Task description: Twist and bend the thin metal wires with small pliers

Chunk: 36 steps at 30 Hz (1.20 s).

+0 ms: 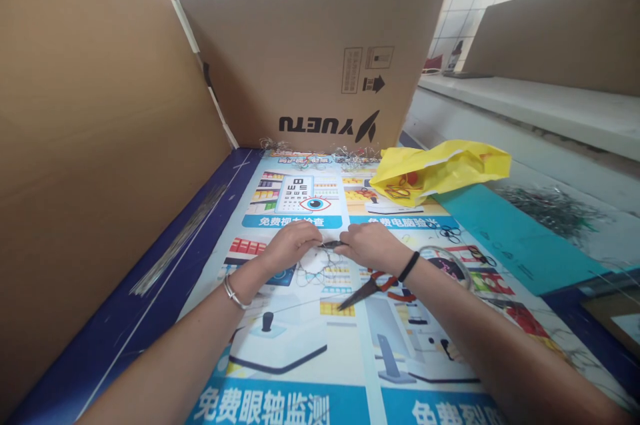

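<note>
Over the printed poster my two hands are close together. My left hand (296, 241) is closed in a pinch on thin wire (320, 270), whose bent loops hang below the fingers. My right hand (374, 243) is wrapped round a dark, narrow-tipped tool (331, 245) that looks like pliers; its handles are hidden in the palm. The tool's tip points left and meets the wire at my left fingertips. Below my right hand lies a pair of scissors (367, 291) with orange handles, dark blades pointing to the lower left and handles partly under my right wrist.
A bundle of straight wires (183, 238) lies on the blue surface at left. Cardboard panels (300, 65) stand at the back and left. At right are a yellow bag (450, 168), black loops (449, 233), a teal sheet (520, 245) and a wire heap (550, 215). Tangled wire (355, 157) lies behind.
</note>
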Available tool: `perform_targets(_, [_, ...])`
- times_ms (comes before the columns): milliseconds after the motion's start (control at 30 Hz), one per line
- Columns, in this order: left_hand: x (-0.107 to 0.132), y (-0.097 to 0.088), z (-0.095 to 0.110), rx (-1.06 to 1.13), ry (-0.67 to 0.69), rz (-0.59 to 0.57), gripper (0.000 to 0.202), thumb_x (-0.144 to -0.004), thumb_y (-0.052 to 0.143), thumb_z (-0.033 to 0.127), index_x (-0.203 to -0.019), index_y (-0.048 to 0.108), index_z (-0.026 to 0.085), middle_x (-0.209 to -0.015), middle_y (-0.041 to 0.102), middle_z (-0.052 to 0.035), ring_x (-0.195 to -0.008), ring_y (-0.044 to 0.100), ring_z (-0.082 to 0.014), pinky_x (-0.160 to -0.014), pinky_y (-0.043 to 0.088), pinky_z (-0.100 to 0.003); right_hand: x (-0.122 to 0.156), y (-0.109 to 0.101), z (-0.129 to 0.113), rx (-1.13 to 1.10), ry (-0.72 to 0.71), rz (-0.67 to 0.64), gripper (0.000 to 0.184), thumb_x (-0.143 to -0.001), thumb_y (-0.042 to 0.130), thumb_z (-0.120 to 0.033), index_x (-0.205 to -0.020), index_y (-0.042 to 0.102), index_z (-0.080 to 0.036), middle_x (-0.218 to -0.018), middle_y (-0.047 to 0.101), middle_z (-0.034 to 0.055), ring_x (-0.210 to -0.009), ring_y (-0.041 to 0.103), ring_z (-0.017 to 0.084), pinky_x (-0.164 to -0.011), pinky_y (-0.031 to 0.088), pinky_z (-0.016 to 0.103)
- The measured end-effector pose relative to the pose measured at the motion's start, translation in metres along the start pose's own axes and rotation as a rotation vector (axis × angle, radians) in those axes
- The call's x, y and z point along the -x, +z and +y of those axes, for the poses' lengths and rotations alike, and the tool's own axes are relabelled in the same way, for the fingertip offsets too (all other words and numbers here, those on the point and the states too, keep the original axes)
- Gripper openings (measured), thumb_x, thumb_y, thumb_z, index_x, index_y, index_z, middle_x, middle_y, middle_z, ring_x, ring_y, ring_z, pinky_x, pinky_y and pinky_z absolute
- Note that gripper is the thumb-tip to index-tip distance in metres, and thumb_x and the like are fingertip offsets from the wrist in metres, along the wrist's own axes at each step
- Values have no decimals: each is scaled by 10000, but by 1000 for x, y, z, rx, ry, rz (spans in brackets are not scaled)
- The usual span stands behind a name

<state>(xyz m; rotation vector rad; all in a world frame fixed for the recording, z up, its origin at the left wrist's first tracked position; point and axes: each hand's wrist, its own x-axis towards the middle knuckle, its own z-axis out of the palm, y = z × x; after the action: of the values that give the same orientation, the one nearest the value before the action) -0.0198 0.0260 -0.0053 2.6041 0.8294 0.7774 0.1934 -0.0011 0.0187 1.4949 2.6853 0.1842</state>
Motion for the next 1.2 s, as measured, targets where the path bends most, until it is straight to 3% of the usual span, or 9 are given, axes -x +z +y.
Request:
perform_targets(367, [1, 1, 0, -44, -42, 20, 161, -860, 448, 211, -833, 606, 196, -816, 628, -13, -821, 551, -141, -767, 414, -271, -1, 0, -2, 2, 36, -12, 447, -885, 295, -511, -912, 617, -203, -863, 634, 80, -785, 594, 201, -635, 358, 270])
perform_targets(667, [4, 2, -14, -146, -389, 239, 172, -835, 451, 235, -819, 621, 213, -844, 651, -5, -814, 572, -146, -734, 427, -259, -2, 8, -3, -17, 203, 89, 481, -877, 276, -545, -932, 603, -197, -891, 614, 94, -821, 578, 204, -666, 363, 273])
perform_targets(1200, [-1, -24, -7, 2, -508, 29, 207, -803, 437, 293, -742, 607, 193, -693, 631, 10, -652, 552, -140, -575, 381, -228, -3, 9, 2, -84, 270, 167, 407, -863, 365, -512, -875, 611, -189, -866, 582, 88, -880, 512, 210, -729, 328, 290])
